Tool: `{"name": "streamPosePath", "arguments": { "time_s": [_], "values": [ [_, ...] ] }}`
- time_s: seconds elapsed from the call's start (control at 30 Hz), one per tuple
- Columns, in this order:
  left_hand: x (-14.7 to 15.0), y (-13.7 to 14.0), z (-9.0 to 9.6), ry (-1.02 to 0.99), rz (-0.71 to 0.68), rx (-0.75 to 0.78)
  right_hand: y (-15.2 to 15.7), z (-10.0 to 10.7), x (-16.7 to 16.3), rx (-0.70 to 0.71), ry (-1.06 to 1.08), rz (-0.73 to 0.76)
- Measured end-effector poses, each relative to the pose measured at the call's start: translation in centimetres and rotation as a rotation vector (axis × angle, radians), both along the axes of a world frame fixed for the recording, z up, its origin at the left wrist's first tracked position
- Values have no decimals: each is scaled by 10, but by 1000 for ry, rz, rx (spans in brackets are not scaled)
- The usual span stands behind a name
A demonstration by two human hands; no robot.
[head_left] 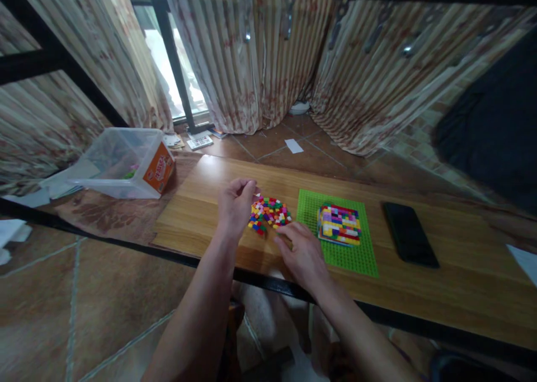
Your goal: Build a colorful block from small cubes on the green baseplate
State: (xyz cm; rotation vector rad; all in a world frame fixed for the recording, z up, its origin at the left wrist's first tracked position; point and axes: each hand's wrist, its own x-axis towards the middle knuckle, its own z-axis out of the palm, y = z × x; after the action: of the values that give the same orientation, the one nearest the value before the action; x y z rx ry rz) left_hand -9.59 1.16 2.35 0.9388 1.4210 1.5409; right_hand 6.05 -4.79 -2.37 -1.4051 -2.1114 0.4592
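A loose pile of small colourful toy bricks (277, 210) lies on the wooden tabletop between my two hands. My left hand (235, 202) is raised at the pile's left side, thumb and fingers pinched together; whatever may be between them is too small to make out. At the pile's near right edge rests my right hand (302, 252), fingers loosely curved and thumb apart, with nothing visible in it. To its right lies a green studded baseplate (364, 259). On that plate stands a low rectangular block of stacked multicoloured bricks (339, 224), beside my right hand's knuckles.
A black phone (410, 234) lies right of the baseplate. At the far left stands a clear plastic bin (126, 189) with an orange label and a few coloured things inside. The table's dark front edge (268, 281) runs beneath my forearms. White paper (524, 263) lies far right.
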Motion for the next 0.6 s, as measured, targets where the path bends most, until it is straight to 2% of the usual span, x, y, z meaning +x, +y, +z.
{"name": "streamPosePath", "arguments": {
  "time_s": [0.2, 0.33, 0.47, 0.6],
  "values": [
    [-6, -3, 0, -42, -14, 25, 5, -5, -31, -43, -248, -49],
    [-10, -5, 1, -54, -49, 23, 8, -6, -44, -74, -318, -81],
    [-14, -6, -4, 4, -93, -10, 11, -7, -40, -71, -263, -83],
    [-8, -10, -13, 120, -173, -71, 13, 3, -24, 17, -42, -117]
  ]
}}
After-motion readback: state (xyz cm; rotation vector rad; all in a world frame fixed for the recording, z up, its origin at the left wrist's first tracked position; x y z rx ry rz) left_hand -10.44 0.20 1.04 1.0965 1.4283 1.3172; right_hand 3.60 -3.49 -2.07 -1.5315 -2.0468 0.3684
